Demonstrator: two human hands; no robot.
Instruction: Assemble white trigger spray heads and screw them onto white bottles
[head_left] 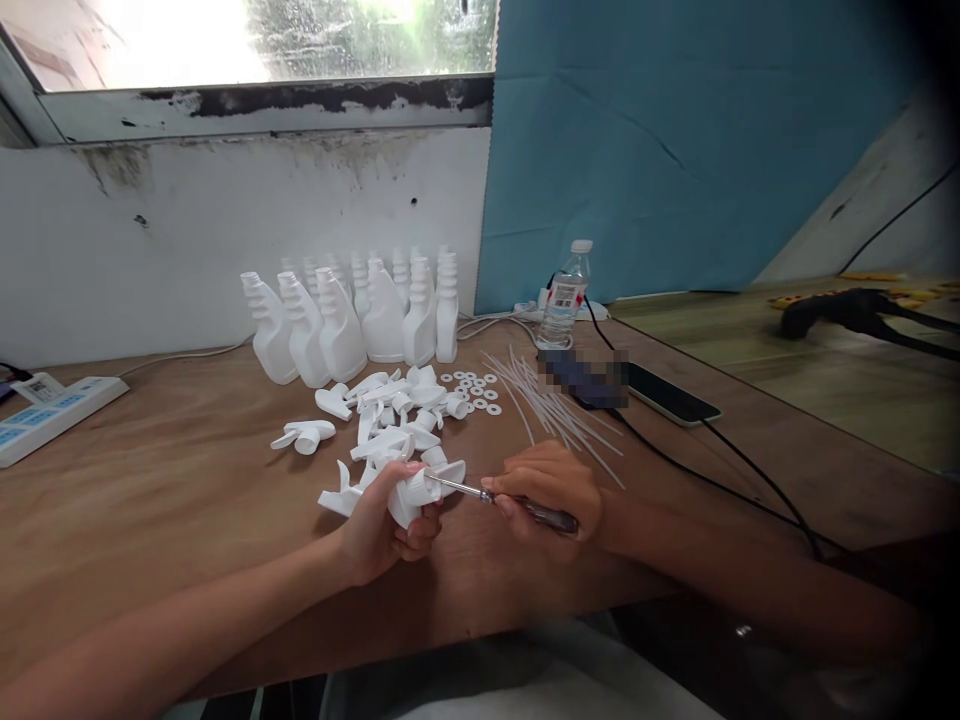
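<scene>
My left hand [386, 525] is closed around a white trigger spray head [407, 500], its round collar turned toward the right. In my right hand [551, 488] is a screwdriver [551, 515] with a dark handle, the fingers wrapped round it. The metal shaft points left, and its tip meets the collar opening of the spray head; how deep it reaches I cannot tell. Just beyond my hands lies a heap of white spray heads [397, 410]. One more spray head [304, 436] rests apart on the left.
Upright white bottles [386, 320] stand against the wall. White ring washers [480, 392] and thin white tubes [555, 405] lie right of the heap. Farther right are a water bottle [562, 305], a phone [671, 393] and black cables [735, 490]. A power strip [60, 415] sits at left.
</scene>
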